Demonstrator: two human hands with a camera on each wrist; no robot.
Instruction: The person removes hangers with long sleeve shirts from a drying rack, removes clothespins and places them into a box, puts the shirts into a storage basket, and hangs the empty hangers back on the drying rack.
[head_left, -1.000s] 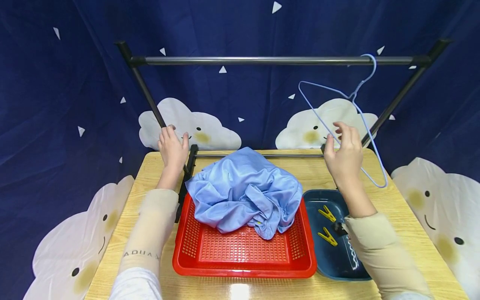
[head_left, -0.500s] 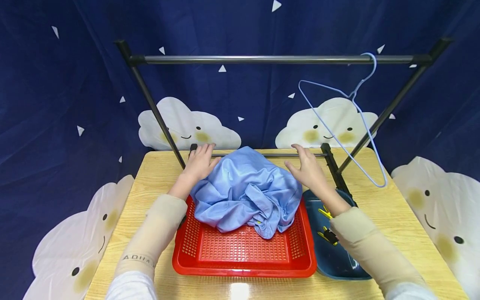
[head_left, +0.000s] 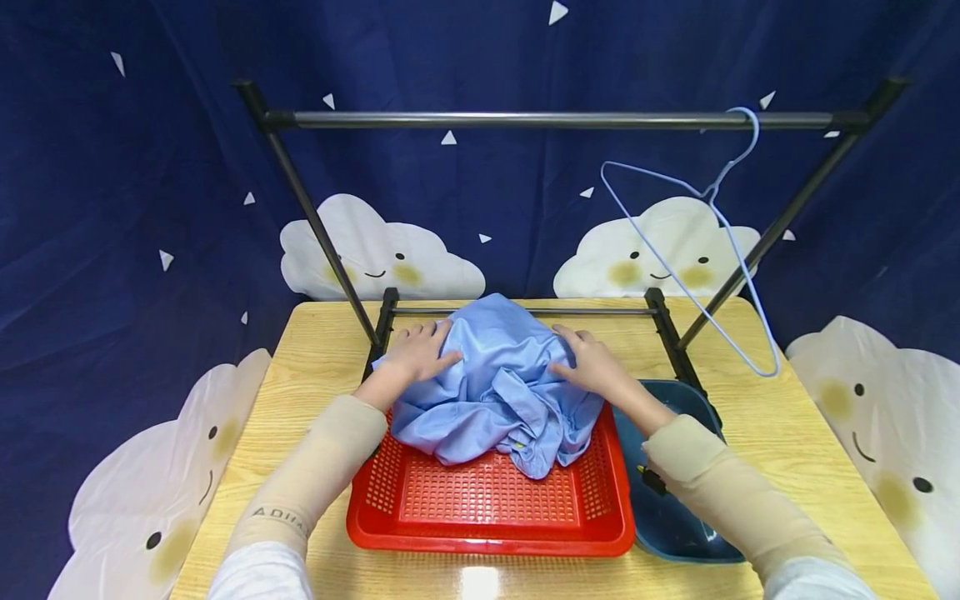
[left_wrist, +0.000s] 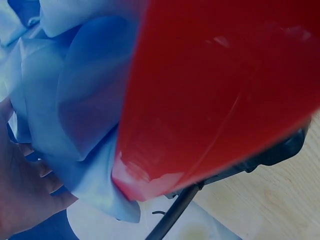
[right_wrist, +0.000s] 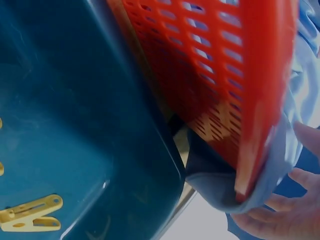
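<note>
A crumpled light-blue cloth (head_left: 498, 350), satiny in its sheen, lies heaped in the back of a red plastic basket (head_left: 491, 546). My left hand (head_left: 415, 352) rests on the heap's left side with fingers spread. On the opposite side my right hand (head_left: 591, 364) touches the cloth, thumb and fingers apart. In the left wrist view the left hand (left_wrist: 25, 185) lies along the hanging folds, its fingertips partly hidden by fabric. The right wrist view has the right hand (right_wrist: 290, 215) beside the cloth, which drapes over the basket's corner.
A black rack with a horizontal bar (head_left: 480, 121) stands behind, a light-blue hanger (head_left: 675, 275) hanging at its right. Right of the basket sits a dark-blue tray (head_left: 675, 542) holding yellow clothespins (right_wrist: 32, 216). The wooden table (head_left: 757, 417) extends beyond both sides.
Both hands have come inward and down, from near the rack's left post and the hanger, onto the two sides of the cloth. The cloth's heap keeps nearly the same shape.
</note>
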